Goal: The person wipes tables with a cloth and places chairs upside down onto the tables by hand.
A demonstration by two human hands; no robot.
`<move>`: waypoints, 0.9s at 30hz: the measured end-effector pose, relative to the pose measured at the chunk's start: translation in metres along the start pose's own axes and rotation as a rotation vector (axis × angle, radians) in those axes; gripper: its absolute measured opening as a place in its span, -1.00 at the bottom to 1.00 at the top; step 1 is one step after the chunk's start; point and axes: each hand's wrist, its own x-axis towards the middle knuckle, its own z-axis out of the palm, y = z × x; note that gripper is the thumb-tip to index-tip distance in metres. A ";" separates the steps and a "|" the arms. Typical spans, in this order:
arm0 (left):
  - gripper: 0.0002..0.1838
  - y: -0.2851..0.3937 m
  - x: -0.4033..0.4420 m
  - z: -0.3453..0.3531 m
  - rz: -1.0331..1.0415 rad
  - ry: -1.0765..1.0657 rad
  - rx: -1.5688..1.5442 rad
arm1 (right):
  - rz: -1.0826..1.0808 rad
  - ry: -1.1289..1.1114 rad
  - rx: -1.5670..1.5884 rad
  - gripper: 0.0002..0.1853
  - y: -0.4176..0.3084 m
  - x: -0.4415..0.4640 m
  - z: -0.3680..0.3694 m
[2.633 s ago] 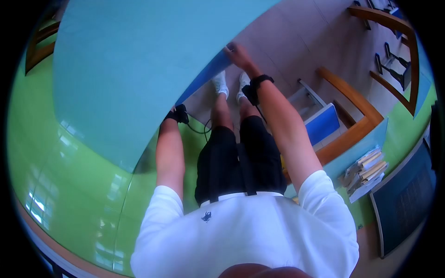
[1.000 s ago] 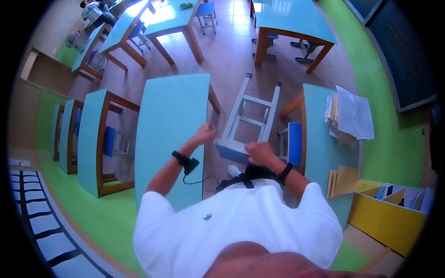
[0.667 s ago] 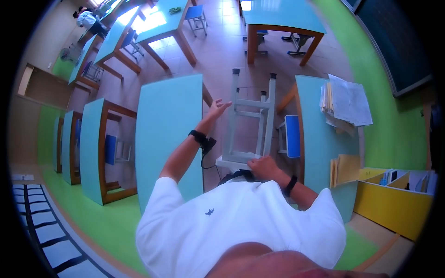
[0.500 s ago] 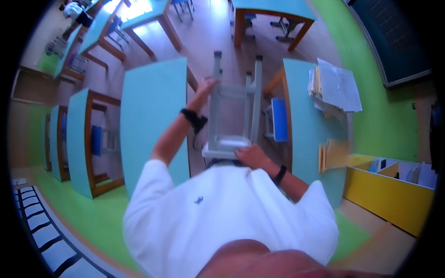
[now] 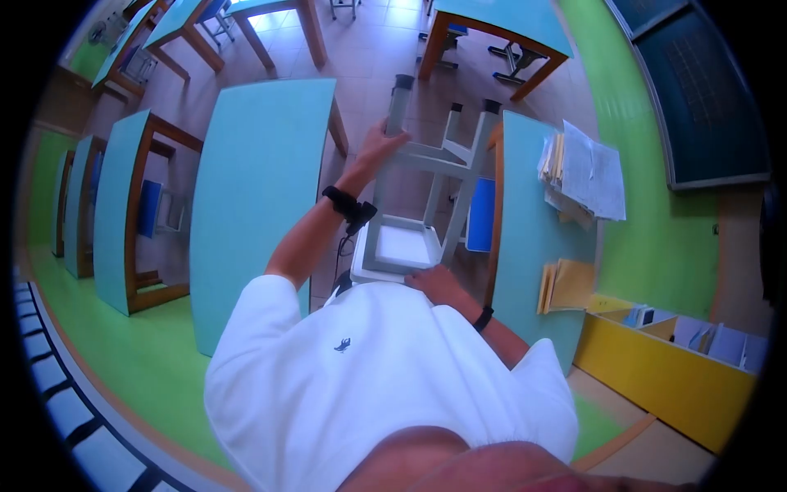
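Observation:
A grey stool [image 5: 432, 156] is held in front of my chest, its black-capped legs pointing away from me and its seat [image 5: 402, 243] close to my shirt. My left hand [image 5: 382, 149] is closed around one leg, a little below its black cap. At the seat's edge, my right hand [image 5: 445, 289] grips the stool, with some fingertips hidden from view. Each wrist wears a black band, and the left one carries a small dark device [image 5: 351, 207] with a cable.
A light-blue table [image 5: 262, 180] stands left of the stool, another table [image 5: 541, 238] to its right. That right table bears a stack of papers [image 5: 584, 174] and brown folders [image 5: 567, 285]. Beyond it sits a yellow divided box [image 5: 656, 373]. More tables stand ahead and left.
The stool has tilted and turned slightly, its leg ends shifting right and showing larger. Both hands keep their hold. The whole view has shifted a little.

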 end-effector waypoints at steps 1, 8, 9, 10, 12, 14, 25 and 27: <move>-0.64 0.013 -0.004 0.000 0.073 -0.020 0.083 | 0.000 0.092 0.011 -0.88 0.001 0.000 0.001; -0.67 0.076 -0.064 -0.014 0.306 0.249 0.219 | -0.143 0.085 -0.021 -0.76 0.019 0.013 0.005; -0.72 0.087 -0.087 -0.010 0.487 0.366 0.287 | -0.230 0.163 -0.046 -0.76 0.020 0.014 0.001; -0.75 0.090 -0.106 -0.008 0.657 0.499 0.374 | -0.333 0.235 -0.062 -0.75 0.024 0.017 -0.003; -0.74 0.093 -0.137 -0.007 0.752 0.602 0.492 | -0.504 0.210 -0.123 -0.78 0.033 0.024 -0.010; -0.73 0.101 -0.171 0.002 0.821 0.670 0.605 | -0.601 0.259 -0.275 -0.73 0.041 0.030 -0.008; -0.64 0.082 -0.210 0.071 0.747 1.132 0.782 | -1.315 0.268 -0.397 -0.50 0.156 0.097 0.015; -0.67 0.071 -0.205 0.083 0.667 1.187 0.765 | -1.541 0.211 -0.485 -0.56 0.158 0.121 0.001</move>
